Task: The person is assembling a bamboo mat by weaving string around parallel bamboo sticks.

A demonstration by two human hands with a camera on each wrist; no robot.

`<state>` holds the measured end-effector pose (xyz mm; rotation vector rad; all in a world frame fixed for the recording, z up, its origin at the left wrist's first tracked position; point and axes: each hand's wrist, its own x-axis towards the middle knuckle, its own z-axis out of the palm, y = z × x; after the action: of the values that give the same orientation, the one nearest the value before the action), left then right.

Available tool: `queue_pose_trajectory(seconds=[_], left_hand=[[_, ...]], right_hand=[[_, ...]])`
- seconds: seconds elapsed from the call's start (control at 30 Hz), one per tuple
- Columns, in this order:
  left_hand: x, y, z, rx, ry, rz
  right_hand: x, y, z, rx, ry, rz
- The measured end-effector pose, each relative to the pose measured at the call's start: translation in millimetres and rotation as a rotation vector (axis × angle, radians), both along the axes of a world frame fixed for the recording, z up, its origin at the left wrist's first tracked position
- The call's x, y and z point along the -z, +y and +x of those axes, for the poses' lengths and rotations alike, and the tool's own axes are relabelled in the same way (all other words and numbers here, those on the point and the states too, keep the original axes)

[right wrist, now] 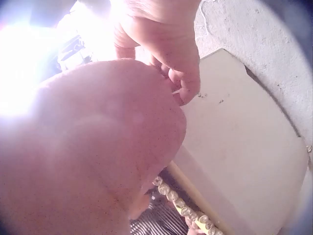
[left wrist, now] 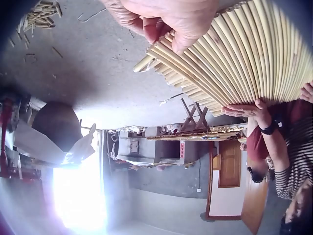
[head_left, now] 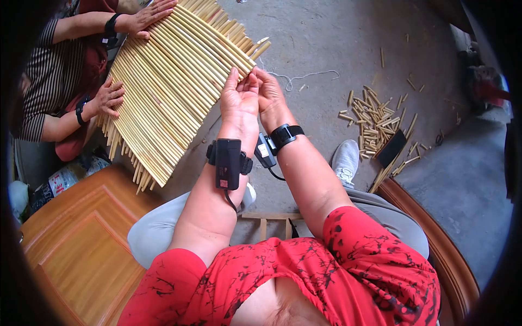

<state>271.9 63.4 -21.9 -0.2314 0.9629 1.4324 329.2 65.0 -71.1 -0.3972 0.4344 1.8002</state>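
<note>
A mat of straight yellow reed sticks (head_left: 168,81), laid side by side, spans the space at upper left in the head view. At its near right corner my left hand (head_left: 239,103), palm turned up, grips the edge with the thumb along the outer sticks. Beside it my right hand (head_left: 270,98) pinches the same corner, its fingertips partly hidden behind the left hand. In the left wrist view, curled fingers and a thumb (left wrist: 183,39) close over the stick ends. Thin white string (head_left: 304,76) trails over the floor near the corner.
Another person's hands (head_left: 144,19) rest on the mat's far side. Cut stick pieces (head_left: 375,122) lie in a pile on the concrete floor (head_left: 321,32), right of my shoe (head_left: 346,160). A wooden panel (head_left: 92,233) stands at lower left, a dark flat piece (head_left: 391,148) near the pile.
</note>
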Motion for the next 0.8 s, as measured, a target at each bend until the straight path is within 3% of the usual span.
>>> queue_pose_trajectory(seconds=[0.2,0.43,0.6,0.8], left_hand=[[-3.8,-2.2,-0.6,0.009,-0.012,-0.004],[0.2,-0.3,-5.7,0.009,-0.049,-0.009],[1.1,2.0,-7.8,0.006,-0.115,-0.032],[5.4,3.1,-11.7,0.017,-0.163,-0.041]], right_hand=[[0.6,-2.0,-5.5,0.042,0.142,-0.026],[-4.5,2.4,-2.3,0.033,0.119,-0.05],[-7.0,11.8,7.4,-0.043,-0.016,-0.094],[7.1,19.0,20.5,-0.146,0.096,-0.028]])
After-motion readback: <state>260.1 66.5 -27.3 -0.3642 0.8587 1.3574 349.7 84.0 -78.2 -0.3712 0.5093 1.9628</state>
